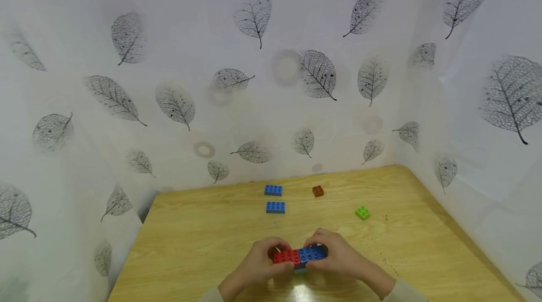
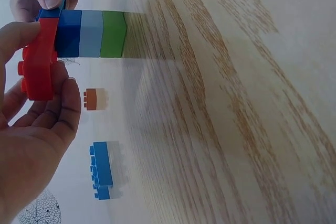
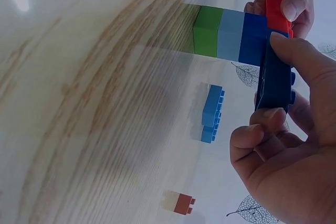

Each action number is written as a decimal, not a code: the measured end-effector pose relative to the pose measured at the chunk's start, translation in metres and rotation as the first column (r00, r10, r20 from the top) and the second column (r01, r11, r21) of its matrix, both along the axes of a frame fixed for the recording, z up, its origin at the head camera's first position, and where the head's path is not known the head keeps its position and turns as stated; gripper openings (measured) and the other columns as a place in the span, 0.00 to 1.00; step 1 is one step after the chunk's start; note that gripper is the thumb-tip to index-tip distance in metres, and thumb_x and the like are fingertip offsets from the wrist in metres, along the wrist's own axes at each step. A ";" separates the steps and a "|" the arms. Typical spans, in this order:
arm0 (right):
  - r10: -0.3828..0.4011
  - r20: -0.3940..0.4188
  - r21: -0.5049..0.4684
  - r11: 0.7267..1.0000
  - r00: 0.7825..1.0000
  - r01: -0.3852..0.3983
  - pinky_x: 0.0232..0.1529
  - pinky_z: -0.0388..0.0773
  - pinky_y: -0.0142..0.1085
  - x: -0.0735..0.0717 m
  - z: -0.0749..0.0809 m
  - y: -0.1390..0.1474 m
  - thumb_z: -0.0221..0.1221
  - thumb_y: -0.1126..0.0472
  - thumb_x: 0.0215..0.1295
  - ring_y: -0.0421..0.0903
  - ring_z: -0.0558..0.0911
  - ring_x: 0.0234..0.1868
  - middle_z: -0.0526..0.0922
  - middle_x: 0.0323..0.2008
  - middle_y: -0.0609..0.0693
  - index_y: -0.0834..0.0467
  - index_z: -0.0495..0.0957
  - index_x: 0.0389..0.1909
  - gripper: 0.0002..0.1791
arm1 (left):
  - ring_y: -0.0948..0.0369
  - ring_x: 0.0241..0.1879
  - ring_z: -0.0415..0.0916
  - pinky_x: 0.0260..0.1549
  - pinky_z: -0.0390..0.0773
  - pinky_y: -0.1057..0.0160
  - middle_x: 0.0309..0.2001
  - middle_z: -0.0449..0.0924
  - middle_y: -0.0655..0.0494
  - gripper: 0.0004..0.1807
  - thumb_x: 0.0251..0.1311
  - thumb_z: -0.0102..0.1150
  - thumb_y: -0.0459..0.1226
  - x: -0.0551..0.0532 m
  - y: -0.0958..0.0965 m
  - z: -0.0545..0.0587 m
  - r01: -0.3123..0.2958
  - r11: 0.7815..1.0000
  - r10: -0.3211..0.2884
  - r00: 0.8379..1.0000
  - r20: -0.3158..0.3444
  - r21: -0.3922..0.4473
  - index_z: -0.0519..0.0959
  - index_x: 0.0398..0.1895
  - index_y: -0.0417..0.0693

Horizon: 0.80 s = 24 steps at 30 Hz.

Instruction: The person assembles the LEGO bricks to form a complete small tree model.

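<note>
My left hand point(image 1: 259, 260) grips a red building brick point(image 1: 285, 257) between thumb and fingers. Opposite it, my right hand point(image 1: 340, 256) holds a blue building brick point(image 1: 312, 254) by its outer end. The two bricks sit end to end, studs up, at the top of a small upright tower, each sticking out to its own side. Beneath them, the wrist views show a dark blue brick point(image 2: 69, 33), a light blue brick point(image 2: 92, 34) and a green brick point(image 3: 207, 32) at the bottom, on the table. Whether both top bricks are fully pressed down I cannot tell.
Farther back on the wooden table point(image 1: 203, 226) lie two blue bricks, one point(image 1: 273, 190) behind the other point(image 1: 275, 207). A small brown-orange brick point(image 1: 318, 191) and a lime green brick point(image 1: 362, 212) lie to the right. Leaf-patterned curtains point(image 1: 271, 118) enclose the table's back and sides.
</note>
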State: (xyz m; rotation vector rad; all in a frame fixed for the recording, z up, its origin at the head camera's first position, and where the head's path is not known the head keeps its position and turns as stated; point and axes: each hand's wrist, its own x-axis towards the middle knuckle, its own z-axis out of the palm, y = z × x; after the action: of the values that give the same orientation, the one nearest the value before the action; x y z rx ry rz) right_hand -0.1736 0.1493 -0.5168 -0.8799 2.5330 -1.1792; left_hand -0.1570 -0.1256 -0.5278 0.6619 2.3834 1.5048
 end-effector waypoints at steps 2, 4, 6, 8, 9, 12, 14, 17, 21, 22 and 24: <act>0.004 -0.007 -0.004 1.000 1.000 -0.004 0.43 0.75 0.28 -0.001 0.000 0.000 0.74 0.45 0.62 0.32 0.76 0.42 0.81 0.45 0.39 0.41 0.85 0.50 0.16 | 0.69 0.38 0.77 0.39 0.79 0.70 0.43 0.85 0.60 0.16 0.61 0.75 0.46 0.000 0.000 -0.001 -0.002 1.000 0.002 1.000 -0.004 0.003 0.85 0.49 0.55; 0.008 -0.011 -0.007 1.000 1.000 -0.008 0.43 0.75 0.28 -0.001 0.000 0.000 0.74 0.46 0.62 0.32 0.76 0.42 0.81 0.44 0.39 0.42 0.85 0.49 0.16 | 0.70 0.38 0.77 0.38 0.80 0.69 0.43 0.85 0.60 0.16 0.61 0.75 0.45 0.000 0.000 -0.001 -0.002 1.000 0.002 1.000 -0.008 0.010 0.85 0.49 0.55; 0.009 -0.012 -0.010 1.000 1.000 -0.009 0.43 0.75 0.28 -0.001 0.000 0.000 0.74 0.46 0.62 0.32 0.76 0.42 0.81 0.44 0.39 0.42 0.85 0.49 0.16 | 0.70 0.38 0.77 0.38 0.80 0.69 0.43 0.85 0.60 0.16 0.61 0.75 0.45 0.000 -0.001 -0.002 -0.003 1.000 0.003 1.000 -0.011 0.014 0.85 0.49 0.54; 0.009 -0.006 -0.011 1.000 1.000 -0.009 0.43 0.75 0.28 -0.001 0.000 -0.001 0.74 0.46 0.62 0.32 0.76 0.42 0.81 0.44 0.39 0.42 0.85 0.49 0.16 | 0.70 0.37 0.77 0.38 0.80 0.69 0.43 0.85 0.60 0.16 0.61 0.75 0.45 0.000 -0.001 -0.002 -0.003 1.000 0.004 1.000 -0.014 0.017 0.85 0.49 0.54; 0.009 -0.004 -0.012 1.000 1.000 -0.009 0.43 0.75 0.28 -0.001 0.000 -0.001 0.74 0.46 0.62 0.32 0.76 0.42 0.80 0.44 0.39 0.42 0.85 0.49 0.16 | 0.70 0.37 0.77 0.38 0.80 0.69 0.43 0.85 0.60 0.16 0.61 0.75 0.45 0.000 -0.001 -0.002 -0.003 1.000 0.003 1.000 -0.016 0.019 0.85 0.49 0.54; 0.009 0.000 -0.010 1.000 1.000 -0.009 0.43 0.75 0.28 -0.001 0.000 -0.001 0.74 0.46 0.62 0.32 0.75 0.42 0.80 0.44 0.40 0.42 0.85 0.49 0.16 | 0.70 0.37 0.77 0.38 0.80 0.70 0.43 0.85 0.60 0.16 0.60 0.75 0.45 0.000 -0.001 -0.003 -0.004 1.000 0.004 1.000 -0.020 0.018 0.85 0.50 0.53; 0.009 -0.002 -0.009 1.000 1.000 -0.009 0.43 0.75 0.28 -0.001 0.000 -0.001 0.74 0.46 0.62 0.32 0.75 0.42 0.80 0.44 0.39 0.42 0.85 0.49 0.16 | 0.70 0.37 0.78 0.38 0.80 0.70 0.43 0.85 0.60 0.16 0.61 0.75 0.45 0.001 -0.001 -0.003 -0.004 1.000 0.004 1.000 -0.021 0.021 0.85 0.50 0.53; 0.009 -0.002 -0.008 1.000 1.000 -0.009 0.43 0.75 0.28 -0.001 0.000 0.000 0.74 0.46 0.62 0.32 0.75 0.42 0.80 0.44 0.39 0.42 0.85 0.49 0.16 | 0.70 0.38 0.78 0.38 0.80 0.70 0.44 0.85 0.59 0.16 0.61 0.75 0.45 0.001 -0.001 -0.003 -0.006 1.000 0.006 1.000 -0.017 0.027 0.85 0.50 0.53; 0.012 0.001 -0.010 1.000 1.000 -0.012 0.44 0.75 0.28 -0.001 0.001 0.000 0.74 0.46 0.62 0.32 0.75 0.42 0.80 0.44 0.39 0.41 0.85 0.49 0.16 | 0.69 0.38 0.78 0.38 0.80 0.70 0.44 0.85 0.59 0.16 0.60 0.75 0.44 0.001 -0.001 -0.003 -0.007 0.999 0.008 1.000 -0.008 0.037 0.85 0.50 0.53; 0.013 0.003 -0.009 1.000 1.000 -0.013 0.44 0.75 0.28 -0.001 0.001 0.000 0.74 0.46 0.63 0.32 0.75 0.42 0.80 0.44 0.39 0.41 0.85 0.49 0.16 | 0.69 0.38 0.78 0.38 0.80 0.70 0.44 0.85 0.58 0.16 0.60 0.76 0.44 0.001 -0.001 -0.003 -0.007 0.999 0.007 1.000 -0.007 0.039 0.85 0.50 0.54; 0.016 0.002 -0.010 1.000 1.000 -0.016 0.44 0.75 0.28 -0.002 0.002 0.000 0.74 0.46 0.63 0.32 0.75 0.42 0.80 0.44 0.39 0.41 0.85 0.49 0.15 | 0.69 0.38 0.78 0.38 0.80 0.70 0.44 0.85 0.57 0.17 0.60 0.76 0.44 0.000 -0.002 -0.004 -0.003 0.999 0.004 1.000 -0.011 0.044 0.85 0.50 0.53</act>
State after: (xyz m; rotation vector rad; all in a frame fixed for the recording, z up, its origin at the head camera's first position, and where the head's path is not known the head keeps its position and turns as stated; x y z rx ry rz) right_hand -0.1752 0.1491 -0.5151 -0.8991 2.5161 -1.1890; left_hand -0.1569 -0.1277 -0.5314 0.6780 2.3669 1.5629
